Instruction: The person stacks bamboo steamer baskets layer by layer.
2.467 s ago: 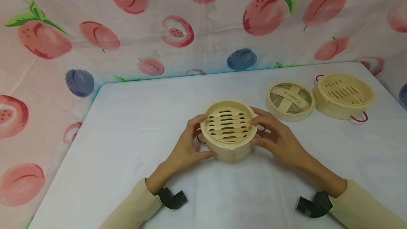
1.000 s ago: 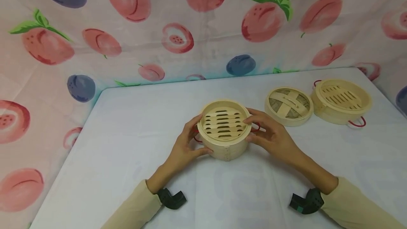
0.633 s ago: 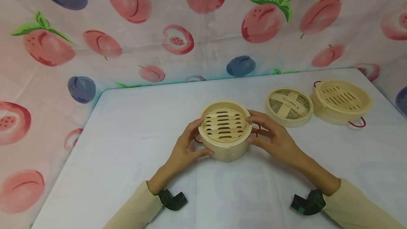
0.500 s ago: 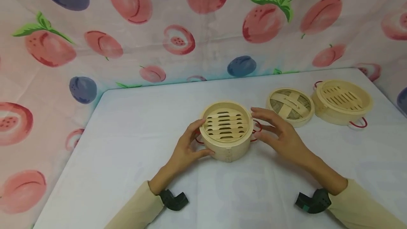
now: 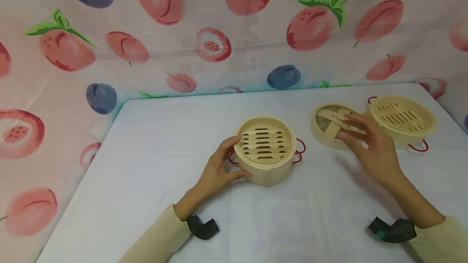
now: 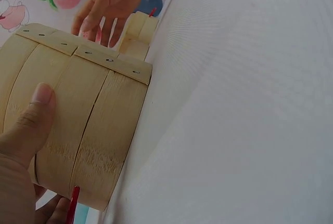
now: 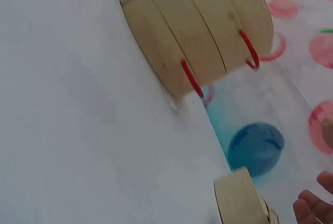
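Observation:
A stack of two round bamboo steamer baskets (image 5: 268, 175), with a slatted floor and red side loops, stands near the table's middle. My left hand (image 5: 215, 167) grips its left side, the thumb (image 6: 36, 115) against the front wall and the fingers around the rim and far side. To the right, my right hand (image 5: 376, 149) hovers over the bamboo steamer lid (image 5: 325, 127), thumb and fingers parted near the lid's handle. In the right wrist view, the fingertips (image 7: 312, 208) stand apart from the lid (image 7: 239, 198).
Another steamer basket (image 5: 404, 137) with red loops stands beside the lid at the back right. The table has a white cover (image 5: 175, 133). A fruit-print cloth (image 5: 248, 52) hangs behind it. Each wrist carries a black camera mount (image 5: 202, 228).
My right hand has let go of the stack's right side and moved right, over to the lid. My left hand keeps its grip, and the stack stays in place.

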Demonstrator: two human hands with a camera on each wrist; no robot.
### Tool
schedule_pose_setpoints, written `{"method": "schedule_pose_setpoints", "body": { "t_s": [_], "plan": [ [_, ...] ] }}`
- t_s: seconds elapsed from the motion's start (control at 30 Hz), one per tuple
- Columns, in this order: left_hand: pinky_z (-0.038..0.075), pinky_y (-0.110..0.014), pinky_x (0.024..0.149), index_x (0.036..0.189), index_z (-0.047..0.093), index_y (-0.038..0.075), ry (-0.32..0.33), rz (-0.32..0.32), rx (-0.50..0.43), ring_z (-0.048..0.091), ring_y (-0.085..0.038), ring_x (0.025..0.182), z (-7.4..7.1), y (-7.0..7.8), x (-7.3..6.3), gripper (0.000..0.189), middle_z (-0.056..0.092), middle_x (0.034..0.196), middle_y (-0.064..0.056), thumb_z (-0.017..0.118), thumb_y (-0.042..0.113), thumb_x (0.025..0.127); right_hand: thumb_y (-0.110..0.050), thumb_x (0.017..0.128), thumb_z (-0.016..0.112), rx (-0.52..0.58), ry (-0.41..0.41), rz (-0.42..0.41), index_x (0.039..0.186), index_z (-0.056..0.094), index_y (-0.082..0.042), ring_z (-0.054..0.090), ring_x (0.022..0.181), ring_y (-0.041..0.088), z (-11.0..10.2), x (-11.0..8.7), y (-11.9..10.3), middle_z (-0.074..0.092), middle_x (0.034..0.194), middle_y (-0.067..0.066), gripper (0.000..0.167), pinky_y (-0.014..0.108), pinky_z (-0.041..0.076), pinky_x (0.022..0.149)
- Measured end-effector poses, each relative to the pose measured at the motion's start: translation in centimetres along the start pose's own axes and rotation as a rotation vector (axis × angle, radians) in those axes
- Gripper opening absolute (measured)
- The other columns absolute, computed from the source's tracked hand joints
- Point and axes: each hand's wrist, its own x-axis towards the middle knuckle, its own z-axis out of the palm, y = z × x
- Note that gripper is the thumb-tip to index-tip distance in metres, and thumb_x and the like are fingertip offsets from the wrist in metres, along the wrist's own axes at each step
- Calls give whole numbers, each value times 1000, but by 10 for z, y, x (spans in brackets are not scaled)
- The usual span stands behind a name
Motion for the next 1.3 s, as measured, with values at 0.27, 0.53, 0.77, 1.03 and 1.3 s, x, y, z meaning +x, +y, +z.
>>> {"method": "schedule_pose_setpoints", "body": {
  "t_s": [0.27,0.53,0.77,1.03,1.3],
  "plan": [
    [41,-46,101,140,31,0,-1,-31,11,46,-31,126,1,1,0,94,38,141,-22,83,-11,63,17,81,65,-108,161,85,128,52,6,57,104,4,-30,-3,13,57,120,-1,50,10,44,85],
    [39,-46,103,140,31,-2,-2,-21,-13,43,-30,129,1,1,-2,93,38,141,-23,82,-11,63,-2,84,72,-379,306,159,128,58,-3,46,107,-6,-63,-4,31,50,118,-23,46,10,36,94],
    [39,-45,103,140,32,0,-12,-10,9,41,-29,130,-1,3,0,92,38,142,-22,83,-10,64,-21,94,63,-517,248,426,139,48,-7,22,140,17,-100,-13,53,34,150,2,49,38,12,116],
    [40,-46,103,140,31,1,-15,-5,5,42,-30,130,-3,3,0,92,37,142,-23,82,-11,64,-22,94,62,-433,166,494,140,49,-15,6,144,15,-114,-27,80,13,158,3,49,34,17,113],
    [39,-46,103,139,31,0,-16,-1,14,42,-32,130,-2,3,0,91,38,142,-23,82,-10,64,-10,94,60,-272,168,506,130,56,-15,11,142,14,-114,-34,94,11,156,-3,37,8,30,97]
  ]
}}
